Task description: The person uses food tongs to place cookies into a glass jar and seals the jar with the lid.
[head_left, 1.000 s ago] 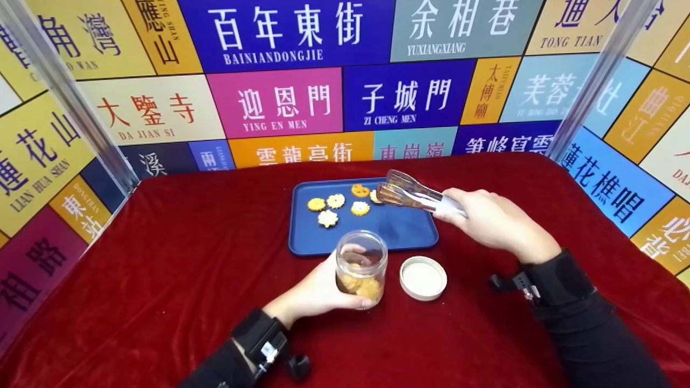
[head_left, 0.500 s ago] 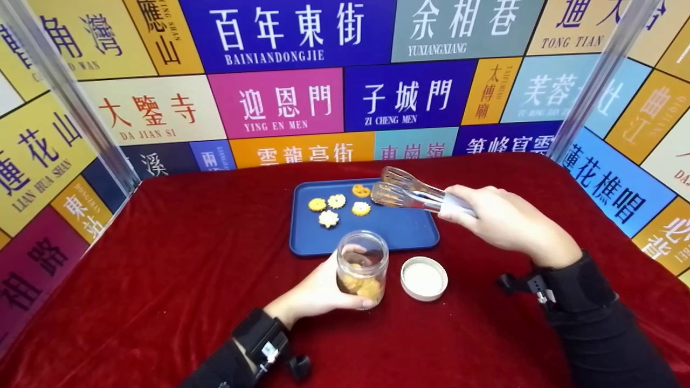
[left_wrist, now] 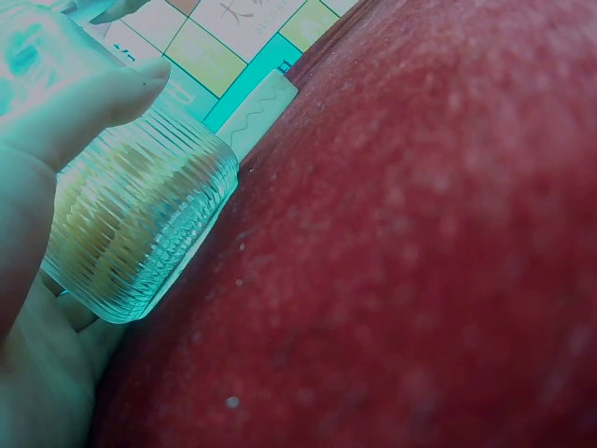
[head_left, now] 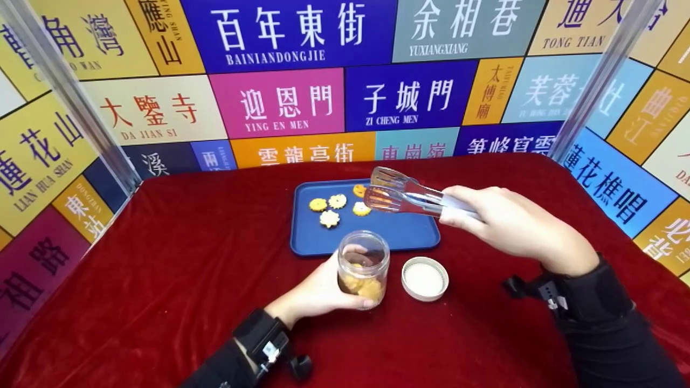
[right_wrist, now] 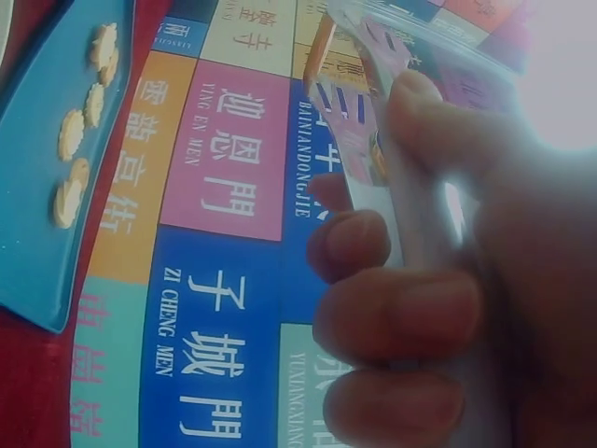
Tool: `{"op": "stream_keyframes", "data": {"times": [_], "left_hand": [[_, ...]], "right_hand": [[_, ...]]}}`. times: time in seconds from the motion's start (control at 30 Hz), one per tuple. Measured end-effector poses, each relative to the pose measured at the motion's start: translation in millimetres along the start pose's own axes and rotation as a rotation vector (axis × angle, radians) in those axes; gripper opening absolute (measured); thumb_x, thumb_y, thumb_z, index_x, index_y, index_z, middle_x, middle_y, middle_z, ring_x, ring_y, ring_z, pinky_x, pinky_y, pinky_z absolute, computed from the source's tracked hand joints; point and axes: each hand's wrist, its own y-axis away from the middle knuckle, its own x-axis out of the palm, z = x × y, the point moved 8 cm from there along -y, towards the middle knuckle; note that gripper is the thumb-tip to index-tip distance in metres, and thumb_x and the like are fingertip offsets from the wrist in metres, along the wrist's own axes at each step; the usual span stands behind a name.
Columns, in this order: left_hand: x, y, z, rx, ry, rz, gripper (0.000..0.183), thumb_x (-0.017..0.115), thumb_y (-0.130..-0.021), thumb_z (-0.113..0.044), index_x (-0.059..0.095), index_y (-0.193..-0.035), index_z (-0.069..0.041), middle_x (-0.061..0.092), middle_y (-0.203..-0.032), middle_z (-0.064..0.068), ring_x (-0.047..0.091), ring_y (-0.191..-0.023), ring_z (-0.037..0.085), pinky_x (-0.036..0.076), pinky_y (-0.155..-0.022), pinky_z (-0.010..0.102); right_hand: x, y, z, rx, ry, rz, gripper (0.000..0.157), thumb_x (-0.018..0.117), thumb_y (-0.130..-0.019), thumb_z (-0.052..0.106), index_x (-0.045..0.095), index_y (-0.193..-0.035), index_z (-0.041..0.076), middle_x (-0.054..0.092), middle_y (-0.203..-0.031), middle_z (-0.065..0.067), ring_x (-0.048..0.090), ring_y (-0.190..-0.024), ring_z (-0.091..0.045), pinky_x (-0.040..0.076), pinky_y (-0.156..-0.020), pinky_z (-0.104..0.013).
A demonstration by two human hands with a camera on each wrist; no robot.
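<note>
My left hand [head_left: 318, 291] grips a clear open jar [head_left: 372, 245] with several golden cookies [head_left: 362, 285] in its lower part. The left wrist view shows the thumb across the jar's ribbed side [left_wrist: 140, 215]. My right hand [head_left: 506, 218] holds a pair of tongs [head_left: 409, 196] by the pale handle, their slotted heads above the tray. A tan edge [right_wrist: 322, 47] shows at the tong heads in the right wrist view; I cannot tell whether it is a gripped cookie. Several cookies [head_left: 329, 219] lie on the blue tray [head_left: 312, 242], one partly behind the tongs.
A round white lid [head_left: 425, 278] lies right of the jar, in front of the tray. Red cloth [head_left: 188, 258] covers the table. Panels with lettering [head_left: 280, 102] stand behind and at both sides, with clear corner posts [head_left: 587, 91].
The tongs have shifted slightly left, while my right wrist has swung right. The cookie seen beside the tong heads earlier no longer shows on the tray. My left hand and jar stay put.
</note>
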Motion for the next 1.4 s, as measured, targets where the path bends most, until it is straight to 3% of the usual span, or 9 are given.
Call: {"op": "stream_keyframes", "data": {"times": [0.17,0.97,1.23,1.4], "left_hand": [[0.0,-0.1,0.7,-0.005,0.012,0.002,0.089,0.097,-0.076,-0.014,0.045,-0.149,-0.015,0.064,-0.137,0.002,0.061,-0.128,0.017,0.045,-0.115,0.035],[0.7,-0.5,1.1,0.009,0.032,0.014,0.087,0.095,-0.078,-0.013,0.042,-0.147,-0.01,0.063,-0.137,0.004,0.061,-0.128,0.02,0.047,-0.113,0.036],[1.2,-0.2,2.1,-0.015,-0.005,0.009,0.094,0.097,-0.077,-0.019,0.039,-0.151,-0.027,0.067,-0.137,-0.002,0.063,-0.127,0.017,0.047,-0.115,0.038],[0.6,0.3,2.2,-0.019,-0.006,0.004,0.095,0.097,-0.077,-0.019,0.038,-0.152,-0.027,0.067,-0.137,-0.001,0.063,-0.126,0.017,0.046,-0.115,0.039]], "right_hand": [[-0.3,2.1,6.3,-0.024,-0.042,0.026,0.044,0.058,-0.108,0.052,0.062,-0.14,0.022,0.072,-0.108,0.004,0.062,-0.09,-0.016,0.051,-0.08,-0.04],[6.9,7.6,32.5,-0.146,-0.081,0.093,0.034,0.057,-0.108,0.054,0.064,-0.134,0.032,0.063,-0.088,0.017,0.058,-0.075,-0.005,0.046,-0.069,-0.029],[11.7,7.9,34.2,-0.153,-0.09,0.144,0.034,0.055,-0.107,0.059,0.067,-0.126,0.034,0.061,-0.084,0.018,0.057,-0.072,-0.004,0.047,-0.067,-0.027],[11.9,7.9,34.3,-0.166,-0.086,0.157,0.032,0.055,-0.107,0.059,0.067,-0.122,0.034,0.06,-0.083,0.018,0.056,-0.07,-0.004,0.046,-0.065,-0.027]]}}
